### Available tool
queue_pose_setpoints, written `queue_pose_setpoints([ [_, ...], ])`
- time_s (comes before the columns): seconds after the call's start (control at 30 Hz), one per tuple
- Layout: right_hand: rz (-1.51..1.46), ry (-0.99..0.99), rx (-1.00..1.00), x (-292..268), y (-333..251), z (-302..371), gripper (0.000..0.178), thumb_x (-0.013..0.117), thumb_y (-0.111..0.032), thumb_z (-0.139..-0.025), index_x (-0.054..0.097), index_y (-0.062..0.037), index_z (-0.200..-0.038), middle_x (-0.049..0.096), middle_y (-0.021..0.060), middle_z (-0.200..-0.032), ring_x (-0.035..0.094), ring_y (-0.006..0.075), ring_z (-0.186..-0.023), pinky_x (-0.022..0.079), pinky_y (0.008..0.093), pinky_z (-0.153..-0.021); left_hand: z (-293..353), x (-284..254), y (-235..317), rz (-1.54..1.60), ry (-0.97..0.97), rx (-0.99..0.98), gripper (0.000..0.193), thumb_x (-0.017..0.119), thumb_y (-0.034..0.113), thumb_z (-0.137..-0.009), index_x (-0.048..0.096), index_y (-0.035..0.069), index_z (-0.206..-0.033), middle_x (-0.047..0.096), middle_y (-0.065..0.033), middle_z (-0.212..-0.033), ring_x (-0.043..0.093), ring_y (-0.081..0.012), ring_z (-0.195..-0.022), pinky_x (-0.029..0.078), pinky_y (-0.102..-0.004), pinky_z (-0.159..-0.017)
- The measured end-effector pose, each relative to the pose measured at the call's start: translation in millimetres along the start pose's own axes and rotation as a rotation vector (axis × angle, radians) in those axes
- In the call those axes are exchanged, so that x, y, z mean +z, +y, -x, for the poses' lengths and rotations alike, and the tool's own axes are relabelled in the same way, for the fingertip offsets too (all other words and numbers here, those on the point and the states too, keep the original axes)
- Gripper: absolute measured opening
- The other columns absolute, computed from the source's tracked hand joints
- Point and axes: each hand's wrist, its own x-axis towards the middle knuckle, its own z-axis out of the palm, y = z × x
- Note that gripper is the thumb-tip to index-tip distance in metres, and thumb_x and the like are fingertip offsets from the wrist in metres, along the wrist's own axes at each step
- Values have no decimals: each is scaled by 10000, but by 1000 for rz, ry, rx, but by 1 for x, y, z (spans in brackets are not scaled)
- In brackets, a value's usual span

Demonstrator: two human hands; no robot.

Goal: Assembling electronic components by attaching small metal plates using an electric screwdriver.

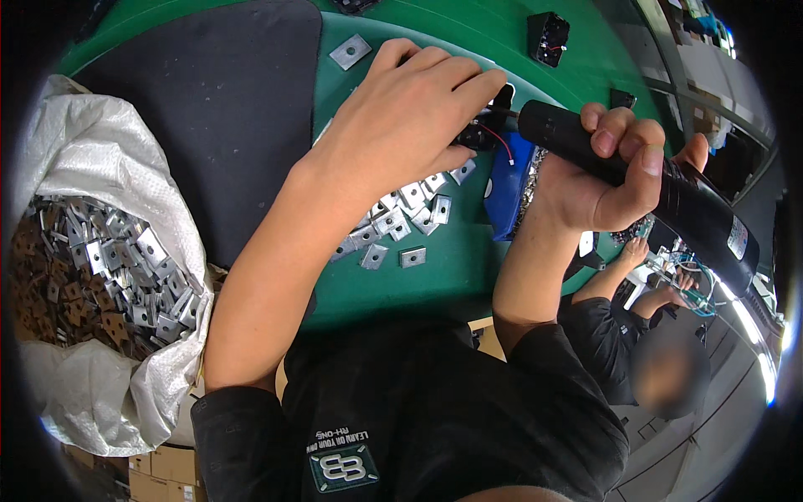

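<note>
My right hand (606, 180) is wrapped around a black electric screwdriver (711, 209), held nearly level. Its thin bit points left into a small black plastic housing (477, 136), from which a red wire (502, 142) with a white plug hangs. Over that housing my left hand (418, 113) is closed, thumb at the near side and fingers across the top, hiding most of it. Beneath my left wrist lies a pile of square metal plates (410, 197), each with a hole. The bit's tip is hard to make out behind the fingers.
A blue bin (502, 205) of small screws sits between my forearms. At left, a white woven sack (125, 125) holds many metal plates. One loose plate (350, 52) and another black housing (548, 39) lie farther back on the green table. A co-worker (611, 335) works at right.
</note>
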Motion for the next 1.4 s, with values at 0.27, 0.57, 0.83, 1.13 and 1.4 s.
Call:
queue_pose_setpoints([
  [0.27, -192, 101, -32, -3, 10, 0, 624, 578, -117, -855, 270, -172, -1395, 499, 63, -692, 512, 181, -546, 478, 373, -575, 4, -1, -3, -6, -1, -17, 726, 824, 195, -619, 562, 122, -1292, 606, -67, -1216, 562, -255, -1106, 366, -405, -987],
  [0.57, -172, 75, -33, -8, 9, -2, 624, 563, -124, -869, 249, -178, -1405, 499, 60, -700, 509, 178, -553, 482, 381, -592, 2, -3, -3, 22, -16, -9, 699, 801, 201, -627, 573, 127, -1283, 612, -70, -1206, 569, -254, -1092, 373, -404, -978],
  [0.83, -22, -18, 36, -4, 2, 1, 476, 561, -186, -860, 430, -317, -1298, 480, -21, -760, 460, 121, -636, 420, 348, -673, 1, -2, -4, 13, -23, -5, 695, 796, 198, -627, 575, 132, -1283, 613, -65, -1205, 574, -255, -1078, 374, -403, -975],
  [1.13, -195, -156, -41, -4, 6, 4, 694, 625, -122, -839, 241, -254, -1401, 477, 50, -745, 517, 188, -582, 482, 392, -618, 3, -3, -5, 22, -16, -16, 689, 783, 197, -643, 570, 138, -1295, 608, -64, -1217, 567, -257, -1096, 367, -407, -975],
  [1.4, -89, -258, 55, -3, 2, 4, 544, 607, -135, -830, 417, -327, -1303, 465, 1, -768, 455, 161, -643, 422, 361, -665, 2, -3, -5, 9, -51, -6, 714, 801, 197, -636, 558, 146, -1305, 602, -54, -1228, 562, -239, -1089, 358, -419, -974],
])
